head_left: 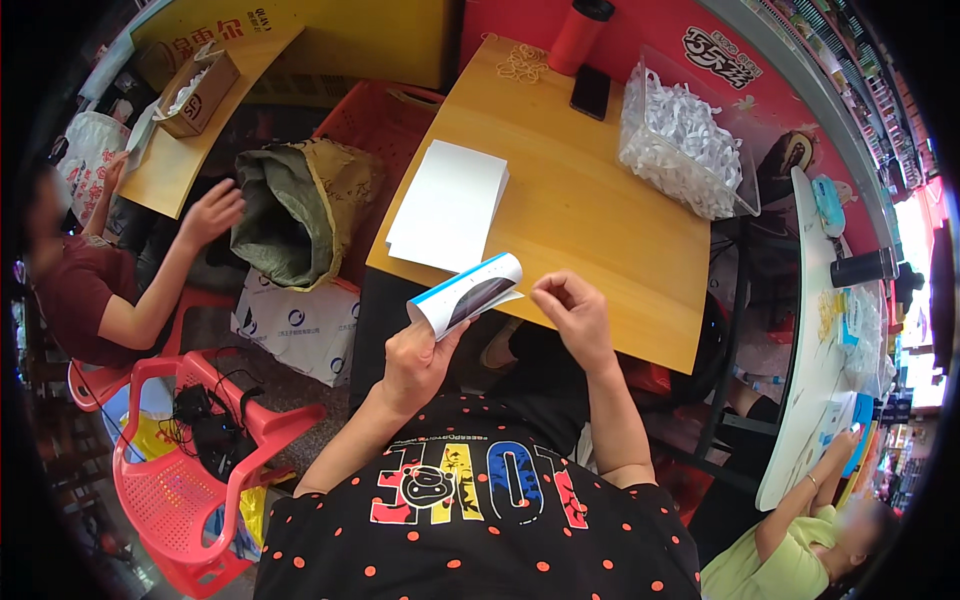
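My left hand grips the lower end of a curled printed sheet, white with a blue edge and a dark picture. The sheet is bent over into a loose roll above the table's near edge. Just right of it, apart from the paper, is my right hand. Its thumb and fingertips are pinched together; anything between them is too small to make out. Beyond the roll, a stack of white sheets lies on the wooden table.
A clear bin of white paper strips stands at the table's right. Farther back are rubber bands, a black phone and a red tumbler. Left are an open sack and a pink chair. Other people sit on both sides.
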### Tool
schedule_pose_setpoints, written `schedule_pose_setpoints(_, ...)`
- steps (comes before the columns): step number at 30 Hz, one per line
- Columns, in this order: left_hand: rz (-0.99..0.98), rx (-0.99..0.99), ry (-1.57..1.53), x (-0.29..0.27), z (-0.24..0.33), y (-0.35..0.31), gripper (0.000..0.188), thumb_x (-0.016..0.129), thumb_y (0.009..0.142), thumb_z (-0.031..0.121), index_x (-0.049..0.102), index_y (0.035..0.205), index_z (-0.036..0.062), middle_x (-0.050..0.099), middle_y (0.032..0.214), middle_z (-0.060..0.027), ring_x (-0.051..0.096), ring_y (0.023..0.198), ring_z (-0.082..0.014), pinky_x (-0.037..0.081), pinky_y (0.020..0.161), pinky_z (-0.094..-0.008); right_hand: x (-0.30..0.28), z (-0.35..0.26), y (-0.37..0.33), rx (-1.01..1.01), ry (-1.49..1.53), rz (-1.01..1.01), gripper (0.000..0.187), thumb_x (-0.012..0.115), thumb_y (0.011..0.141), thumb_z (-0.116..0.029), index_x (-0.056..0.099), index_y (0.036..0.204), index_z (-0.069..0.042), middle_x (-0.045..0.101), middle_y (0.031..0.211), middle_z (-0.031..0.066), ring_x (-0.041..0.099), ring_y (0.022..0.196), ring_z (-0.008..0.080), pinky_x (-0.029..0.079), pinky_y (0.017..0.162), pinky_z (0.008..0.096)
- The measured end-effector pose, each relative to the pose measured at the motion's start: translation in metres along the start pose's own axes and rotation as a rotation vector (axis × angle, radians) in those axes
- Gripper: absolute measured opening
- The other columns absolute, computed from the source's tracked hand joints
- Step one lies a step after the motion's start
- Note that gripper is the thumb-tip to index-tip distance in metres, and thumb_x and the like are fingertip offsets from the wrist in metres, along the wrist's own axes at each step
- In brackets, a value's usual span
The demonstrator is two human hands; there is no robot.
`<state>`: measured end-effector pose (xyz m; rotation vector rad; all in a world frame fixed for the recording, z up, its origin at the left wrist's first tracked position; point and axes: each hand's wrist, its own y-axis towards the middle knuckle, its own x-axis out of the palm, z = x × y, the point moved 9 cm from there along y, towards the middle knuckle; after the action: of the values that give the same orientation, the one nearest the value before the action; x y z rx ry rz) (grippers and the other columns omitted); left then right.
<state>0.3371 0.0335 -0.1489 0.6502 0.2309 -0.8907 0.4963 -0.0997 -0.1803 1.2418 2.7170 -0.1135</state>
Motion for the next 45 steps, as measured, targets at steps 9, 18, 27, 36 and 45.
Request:
schedule_pose_setpoints(9, -0.003, 0.086, 0.050, -0.001, 0.005, -0.002, 0.020, 0.066, 0.082, -0.001, 0.065, 0.102, -0.0042, 0.069, 0.093, -0.0178, 0.069, 0.082, -0.0292, 0.054, 0.069, -0.0316, 0.013, 0.010, 0.008, 0.126, -0.073, -0.276, 0.017, 0.066, 0.085, -0.013, 0.068, 0.091, 0.003, 0.068, 0.081, 0.0062, 0.063, 0.076, 0.0114, 0.050, 0.070, 0.0263)
schedule_pose_setpoints(18, -0.036, 0.090, 0.049, 0.001, 0.000, -0.004, 0.022, 0.068, 0.080, -0.002, 0.065, 0.102, -0.0038, 0.068, 0.093, -0.0180, 0.069, 0.082, -0.0303, 0.054, 0.068, -0.0326, 0.023, 0.016, 0.005, 0.129, -0.124, -0.328, 0.017, 0.065, 0.085, -0.013, 0.066, 0.090, 0.004, 0.065, 0.075, 0.0040, 0.059, 0.071, 0.0102, 0.049, 0.067, 0.0263)
schedule_pose_setpoints(27, -0.053, 0.108, 0.081, 0.000, -0.004, -0.006, 0.021, 0.068, 0.080, -0.001, 0.065, 0.101, -0.0035, 0.068, 0.093, -0.0181, 0.069, 0.081, -0.0303, 0.054, 0.067, -0.0334, 0.021, 0.019, 0.002, 0.144, -0.140, -0.298, 0.016, 0.065, 0.085, -0.013, 0.065, 0.087, 0.003, 0.063, 0.073, 0.0012, 0.055, 0.067, 0.0077, 0.045, 0.062, 0.0236)
schedule_pose_setpoints(36, -0.038, 0.136, 0.057, -0.002, 0.000, -0.001, 0.022, 0.068, 0.079, -0.001, 0.065, 0.101, -0.0031, 0.068, 0.093, -0.0185, 0.068, 0.083, -0.0315, 0.054, 0.068, -0.0339, 0.017, 0.026, 0.005, 0.142, 0.064, -0.277, 0.020, 0.067, 0.086, -0.014, 0.067, 0.096, 0.003, 0.067, 0.081, 0.0039, 0.060, 0.075, 0.0092, 0.049, 0.070, 0.0246)
schedule_pose_setpoints(45, -0.115, 0.163, 0.077, 0.003, -0.002, -0.005, 0.022, 0.069, 0.077, -0.001, 0.066, 0.099, -0.0024, 0.068, 0.089, -0.0181, 0.068, 0.077, -0.0325, 0.053, 0.064, -0.0347, 0.018, 0.040, 0.003, 0.287, 0.176, -0.365, 0.018, 0.070, 0.084, -0.012, 0.068, 0.095, 0.002, 0.067, 0.080, 0.0040, 0.057, 0.068, 0.0056, 0.044, 0.060, 0.0189)
